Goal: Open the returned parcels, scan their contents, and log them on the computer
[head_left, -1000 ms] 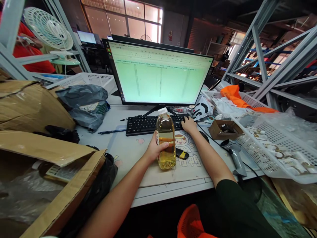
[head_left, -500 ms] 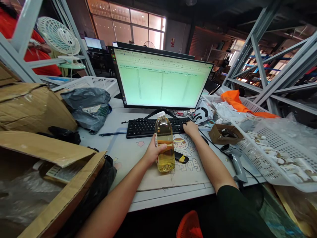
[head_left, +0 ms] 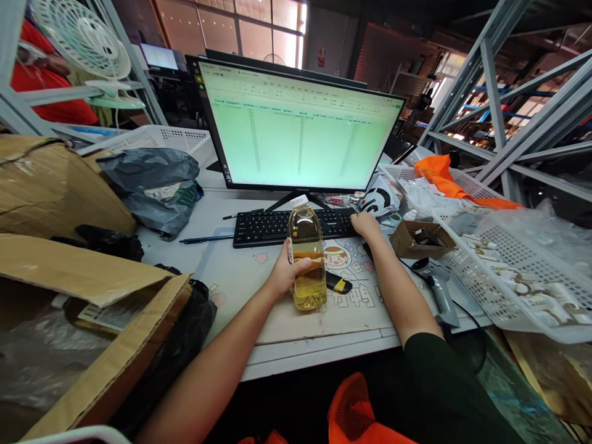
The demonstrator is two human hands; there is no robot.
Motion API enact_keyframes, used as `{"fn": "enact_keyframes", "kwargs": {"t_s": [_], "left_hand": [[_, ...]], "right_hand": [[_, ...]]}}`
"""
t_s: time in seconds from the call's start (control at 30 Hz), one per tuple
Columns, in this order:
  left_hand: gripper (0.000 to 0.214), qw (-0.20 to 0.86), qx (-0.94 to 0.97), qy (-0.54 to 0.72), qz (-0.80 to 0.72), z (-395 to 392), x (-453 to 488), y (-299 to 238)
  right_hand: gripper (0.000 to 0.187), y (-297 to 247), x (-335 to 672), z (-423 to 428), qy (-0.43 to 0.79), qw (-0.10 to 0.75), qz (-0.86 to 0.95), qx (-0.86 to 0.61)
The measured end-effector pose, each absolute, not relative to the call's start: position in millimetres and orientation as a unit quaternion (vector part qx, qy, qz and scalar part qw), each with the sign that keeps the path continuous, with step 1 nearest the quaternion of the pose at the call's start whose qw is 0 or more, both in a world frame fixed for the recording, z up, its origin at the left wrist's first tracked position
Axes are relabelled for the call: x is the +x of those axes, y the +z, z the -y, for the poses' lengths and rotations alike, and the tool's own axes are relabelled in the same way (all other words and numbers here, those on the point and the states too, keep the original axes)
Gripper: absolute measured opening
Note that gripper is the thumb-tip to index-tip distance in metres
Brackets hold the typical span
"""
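Observation:
My left hand (head_left: 283, 274) is closed round a clear plastic bottle (head_left: 309, 283) with a white cap and yellow liquid inside. The bottle stands nearly upright in front of the keyboard, its label mostly hidden at the left side. My right hand (head_left: 367, 225) rests at the right end of the black keyboard (head_left: 259, 228), fingers loosely bent and partly hidden, with nothing seen in them. Behind the keyboard, a monitor (head_left: 300, 135) shows a spreadsheet. A black and yellow box cutter (head_left: 339, 282) lies on the desk mat (head_left: 259, 290), just right of the bottle.
An open cardboard box (head_left: 152, 327) is at the left, with a grey plastic bag (head_left: 148, 185) beyond it. On the right are a small brown box (head_left: 402, 243), a barcode scanner (head_left: 441, 296) and a white basket (head_left: 499, 308) of small items. A pen (head_left: 206, 238) lies left of the keyboard.
The camera view has shifted a little. My right hand has moved slightly right along the keyboard, to its edge. The bottle stays in my left hand at about the same place.

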State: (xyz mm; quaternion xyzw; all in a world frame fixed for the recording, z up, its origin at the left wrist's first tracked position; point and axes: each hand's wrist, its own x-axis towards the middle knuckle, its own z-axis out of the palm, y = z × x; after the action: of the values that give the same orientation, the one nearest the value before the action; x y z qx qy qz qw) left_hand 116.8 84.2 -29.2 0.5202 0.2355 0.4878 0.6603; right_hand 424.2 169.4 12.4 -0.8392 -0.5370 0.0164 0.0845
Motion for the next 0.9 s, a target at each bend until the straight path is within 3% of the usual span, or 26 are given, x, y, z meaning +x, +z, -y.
{"fn": "enact_keyframes", "kwargs": {"t_s": [0.3,0.9], "left_hand": [[0.081,0.671,0.521,0.484,-0.212,-84,119,-30],[0.084,0.671,0.523,0.488,-0.193,-86,118,-35]], "right_hand": [[0.049,13,438,-171,0.069,0.093,0.569,-0.814],[0.051,13,427,-169,0.040,0.047,0.578,-0.813]]}}
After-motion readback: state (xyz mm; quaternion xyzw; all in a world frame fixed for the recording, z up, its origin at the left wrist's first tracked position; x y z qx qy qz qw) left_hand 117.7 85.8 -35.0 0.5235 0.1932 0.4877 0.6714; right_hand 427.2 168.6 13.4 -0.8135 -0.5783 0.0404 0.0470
